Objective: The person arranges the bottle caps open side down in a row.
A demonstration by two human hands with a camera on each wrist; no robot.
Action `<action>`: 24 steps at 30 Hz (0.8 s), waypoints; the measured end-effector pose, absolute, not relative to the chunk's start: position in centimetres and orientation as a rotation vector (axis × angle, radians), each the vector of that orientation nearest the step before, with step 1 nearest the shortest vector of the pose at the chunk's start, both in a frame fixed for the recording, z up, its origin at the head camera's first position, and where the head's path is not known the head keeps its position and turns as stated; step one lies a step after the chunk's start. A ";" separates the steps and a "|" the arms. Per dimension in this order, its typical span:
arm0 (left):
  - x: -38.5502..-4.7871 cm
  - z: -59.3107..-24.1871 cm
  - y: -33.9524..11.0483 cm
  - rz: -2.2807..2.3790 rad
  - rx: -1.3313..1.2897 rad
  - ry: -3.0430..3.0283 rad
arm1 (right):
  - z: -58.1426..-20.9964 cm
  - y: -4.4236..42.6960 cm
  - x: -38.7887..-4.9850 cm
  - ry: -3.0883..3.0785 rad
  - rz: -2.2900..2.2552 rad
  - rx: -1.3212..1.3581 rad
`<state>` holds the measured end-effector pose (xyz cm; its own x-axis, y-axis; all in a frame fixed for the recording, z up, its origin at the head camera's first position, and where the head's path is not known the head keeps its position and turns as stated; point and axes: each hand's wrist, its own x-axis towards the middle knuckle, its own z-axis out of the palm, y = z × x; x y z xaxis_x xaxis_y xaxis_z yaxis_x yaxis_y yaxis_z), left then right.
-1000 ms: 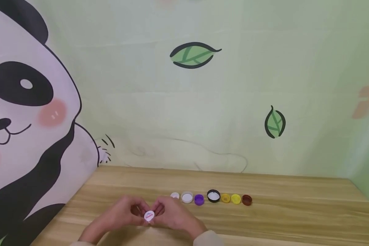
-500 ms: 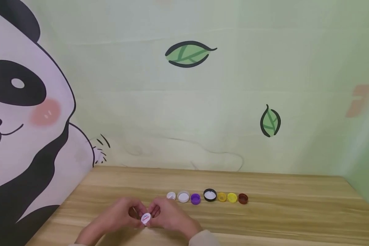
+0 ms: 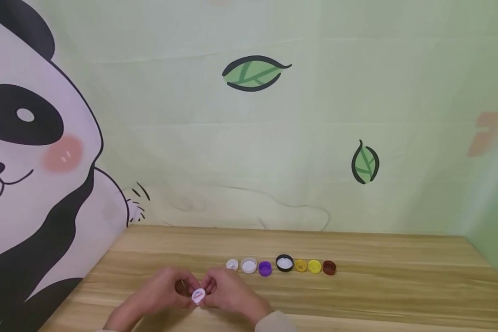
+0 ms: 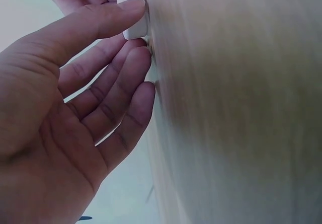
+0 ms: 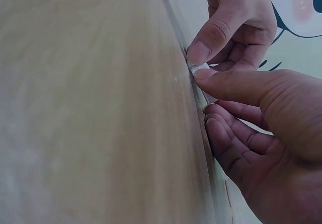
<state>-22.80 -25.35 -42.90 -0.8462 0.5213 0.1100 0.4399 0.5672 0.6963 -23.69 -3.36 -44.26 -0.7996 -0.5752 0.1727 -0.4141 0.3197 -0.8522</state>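
A small white bottle cap [image 3: 198, 295], with a red and blue print on its round top, is between both hands at the table's near part. My left hand [image 3: 161, 290] pinches it from the left with thumb and fingers. From the right, the thumb and fingers of my right hand [image 3: 231, 290] grip it too. In the left wrist view the white cap [image 4: 136, 30] shows its smooth side under the left thumb, close to the tabletop. The right wrist view has both thumbs covering most of it.
Behind the hands, a row of caps lies on the wooden table [image 3: 398, 281]: white [image 3: 232, 264], clear-rimmed [image 3: 249, 265], purple [image 3: 265, 268], black-rimmed [image 3: 284, 263], orange [image 3: 300, 265], yellow [image 3: 314, 266] and brown-red [image 3: 329, 267]. A panda-printed backdrop [image 3: 182, 138] stands behind.
The head view has shifted slightly. Both hands, with the printed cap, sit a little closer to the person, and the leftmost white cap in the row shows more fully. The grip looks unchanged.
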 end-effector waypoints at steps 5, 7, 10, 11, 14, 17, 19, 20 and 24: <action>-22.7 -42.9 -25.4 1.136 0.811 2.675 | -44.4 -3.4 -23.6 2.433 -1.466 -0.914; -22.6 -42.8 -25.4 1.145 0.798 2.663 | -44.4 -3.4 -23.6 2.441 -1.451 -0.914; -22.6 -42.8 -25.4 1.145 0.792 2.662 | -44.3 -3.4 -23.6 2.442 -1.437 -0.919; -22.7 -42.8 -25.4 1.146 0.797 2.663 | -44.3 -3.4 -23.6 2.442 -1.434 -0.922; -22.7 -42.8 -25.5 1.150 0.807 2.661 | -44.2 -3.4 -23.6 2.445 -1.426 -0.933; -22.8 -42.8 -25.5 1.154 0.807 2.661 | -44.2 -3.4 -23.6 2.466 -1.413 -0.940; -22.8 -42.9 -25.5 1.152 0.803 2.663 | -44.2 -3.4 -23.6 2.473 -1.408 -0.936; -22.8 -42.8 -25.5 1.150 0.803 2.665 | -44.2 -3.4 -23.6 2.475 -1.406 -0.933; -22.7 -42.8 -25.6 1.156 0.800 2.664 | -44.1 -3.5 -23.6 2.470 -1.399 -0.929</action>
